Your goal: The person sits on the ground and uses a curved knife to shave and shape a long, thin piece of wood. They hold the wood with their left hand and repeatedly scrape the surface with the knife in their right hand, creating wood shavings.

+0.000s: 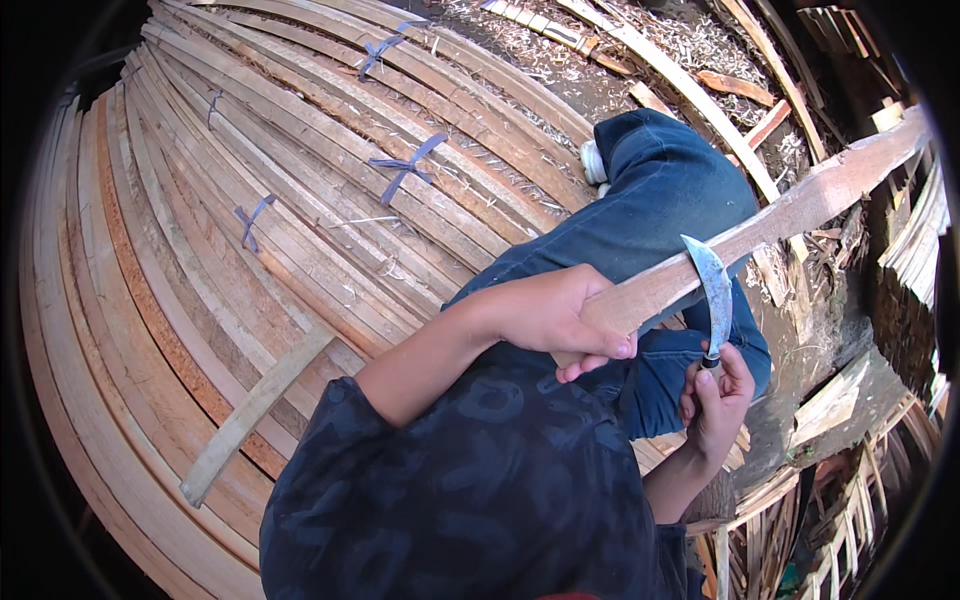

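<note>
My left hand [570,318] is wrapped round the near end of a long wooden board [765,230]. From there the board slants up over my jeans to the far right. My right hand [716,400] grips the dark handle of a curved knife [714,290], fingers closed round it. The grey, sickle-like blade points upward and lies across the board's near side, its tip by the upper edge. Whether the cutting edge touches the wood I cannot tell.
Long wooden strips [230,250] cover the left side, some tied with blue cloth strips [408,168]. A short loose stick [258,415] lies across them. Wood shavings [690,45] litter the ground at the top. Split wood offcuts [832,400] lie at the right.
</note>
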`<move>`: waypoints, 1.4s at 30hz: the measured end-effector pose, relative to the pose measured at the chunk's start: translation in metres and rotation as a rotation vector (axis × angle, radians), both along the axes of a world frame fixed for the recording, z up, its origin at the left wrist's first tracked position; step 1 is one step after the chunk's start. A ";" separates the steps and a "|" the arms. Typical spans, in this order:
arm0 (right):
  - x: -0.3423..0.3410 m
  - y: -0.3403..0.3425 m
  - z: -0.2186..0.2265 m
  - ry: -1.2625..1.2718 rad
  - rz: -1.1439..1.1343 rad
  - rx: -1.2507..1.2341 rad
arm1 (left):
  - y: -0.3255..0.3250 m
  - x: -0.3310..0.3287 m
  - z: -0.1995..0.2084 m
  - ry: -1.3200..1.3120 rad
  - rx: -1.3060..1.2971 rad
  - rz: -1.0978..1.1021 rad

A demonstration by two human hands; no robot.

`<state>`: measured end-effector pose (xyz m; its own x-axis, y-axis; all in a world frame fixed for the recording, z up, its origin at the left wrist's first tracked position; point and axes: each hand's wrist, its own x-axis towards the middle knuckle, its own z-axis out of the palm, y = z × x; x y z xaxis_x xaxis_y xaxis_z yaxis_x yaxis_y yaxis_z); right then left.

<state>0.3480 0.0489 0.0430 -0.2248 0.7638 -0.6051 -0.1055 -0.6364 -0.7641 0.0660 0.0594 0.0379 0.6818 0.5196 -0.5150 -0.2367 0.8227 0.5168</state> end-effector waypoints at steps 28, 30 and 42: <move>0.054 0.028 0.018 0.065 0.005 0.114 | 0.012 -0.013 -0.012 -0.051 0.008 -0.120; 0.023 0.024 0.012 0.166 0.236 -0.009 | 0.011 -0.011 -0.011 -0.049 -0.002 -0.122; 0.025 0.045 -0.018 -0.197 -0.452 0.230 | 0.005 -0.013 -0.009 0.010 0.000 -0.106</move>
